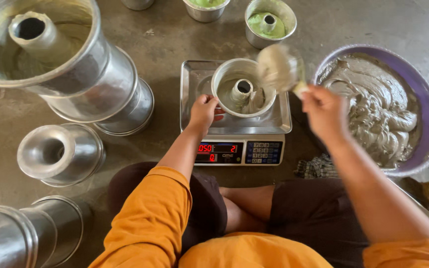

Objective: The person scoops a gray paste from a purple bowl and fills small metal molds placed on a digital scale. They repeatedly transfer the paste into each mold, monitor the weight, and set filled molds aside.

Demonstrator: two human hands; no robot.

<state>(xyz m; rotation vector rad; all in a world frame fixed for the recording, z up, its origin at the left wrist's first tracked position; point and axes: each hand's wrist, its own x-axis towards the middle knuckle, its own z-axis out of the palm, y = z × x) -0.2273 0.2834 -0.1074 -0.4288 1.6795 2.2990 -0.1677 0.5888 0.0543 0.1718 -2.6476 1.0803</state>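
Left hand (204, 110): we rest it on the near-left rim of the tube pan (243, 88), fingers curled narrow against the wall, thumb side toward the scale's (238, 126) edge.
Right hand (323, 110): we close it round the handle of a ladle (278, 67), whose batter-coated bowl hangs blurred over the pan's right rim.
Tube pan: it stands upright on the scale's steel tray, a shallow pool of grey-green batter round its centre tube.
Scale: it sits on the floor straight ahead of our crossed legs, its lit display and keypad facing us; bare tray shows along the left and near edges of the pan.
Basin (425, 99): purple-rimmed, full of the same batter, just right of the scale and close under our right forearm.
Cloth (316, 167): checked, wedged between the basin and our right knee.
Empty pans (100, 84): a nested stack lies tilted to the left, with more below it (58, 154), well apart from the scale.
Filled pans (270, 22): a row beyond the scale at the far edge, one showing green batter.
Open room: a clear strip of floor lies between the stack and the scale; the right side is tight against the basin.
Floor (170, 47): bare grey concrete, scuffed and lightly stained.
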